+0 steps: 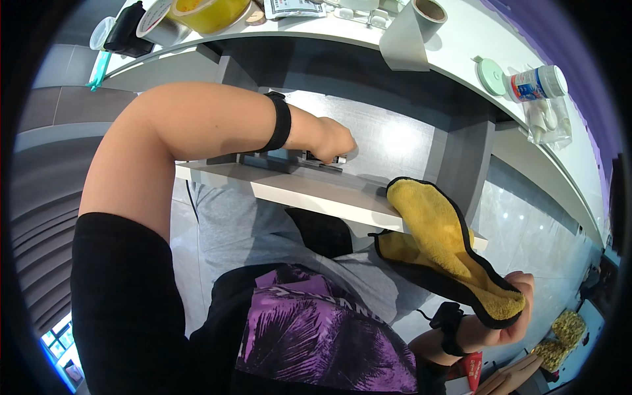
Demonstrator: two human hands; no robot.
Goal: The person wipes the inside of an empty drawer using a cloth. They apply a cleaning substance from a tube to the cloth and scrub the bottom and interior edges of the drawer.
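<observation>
My left hand (332, 139) reaches down into a pulled-out grey drawer (464, 158) with a white front panel. Its fingers are closed near the inner side of that front, over small dark and metallic items (339, 160); what they hold, if anything, is mostly hidden. In my right hand (520, 309), low at the right, is one end of a yellow towel (434, 220) with black edging. The towel's other end drapes over the right part of the drawer front, and a fold hangs below it.
On the white tabletop (461, 49) stand a roll of white sheet (411, 33), a yellow tape roll (207, 13), a black bottle (131, 29), a round pale-green case (490, 76) and a white tub (540, 83). Yellow bundles (563, 339) lie at the lower right.
</observation>
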